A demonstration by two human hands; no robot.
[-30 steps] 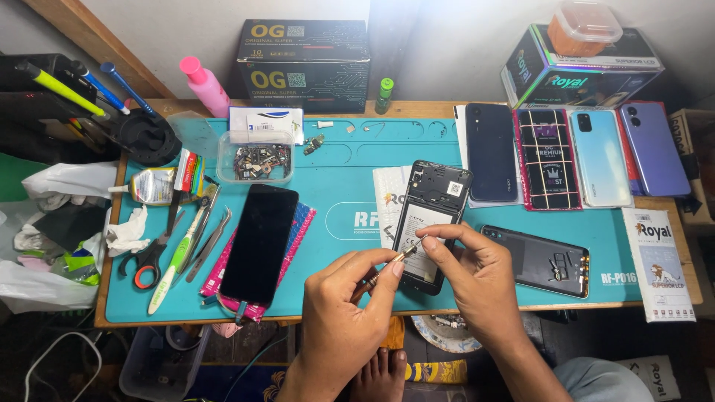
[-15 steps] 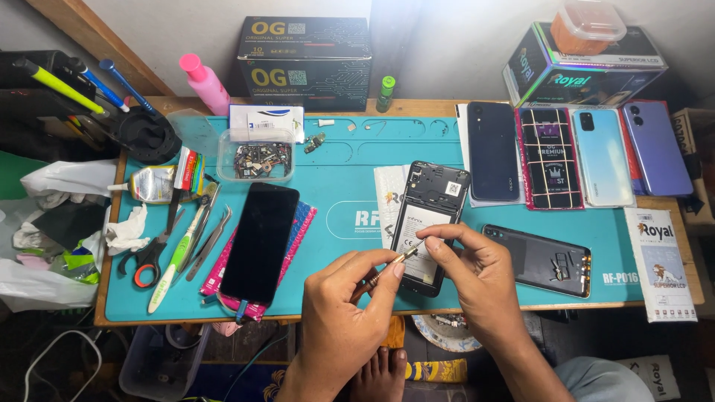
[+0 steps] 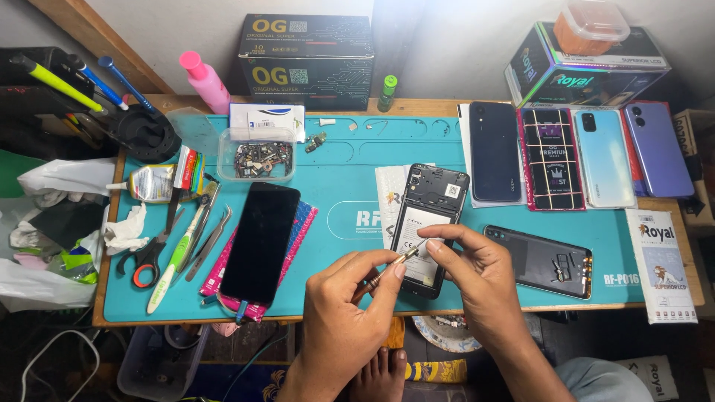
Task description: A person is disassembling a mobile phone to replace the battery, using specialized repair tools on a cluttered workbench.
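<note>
An opened phone (image 3: 428, 216) lies back-side up on the teal work mat (image 3: 350, 156), its battery and board exposed. My left hand (image 3: 350, 313) grips a thin metal tool (image 3: 391, 266) by its handle, the tip pointing at the phone's battery area. My right hand (image 3: 477, 279) pinches the tool's tip between thumb and forefinger, just above the phone's lower half. A detached black back cover (image 3: 540, 260) rests right of my right hand.
A black screen (image 3: 261, 242) lies on a pink case at the left, beside scissors (image 3: 145, 257), tweezers and a glue tube. A clear tray of small parts (image 3: 257, 158) sits behind. Several phones (image 3: 603, 156) and dark boxes (image 3: 305, 48) line the back right.
</note>
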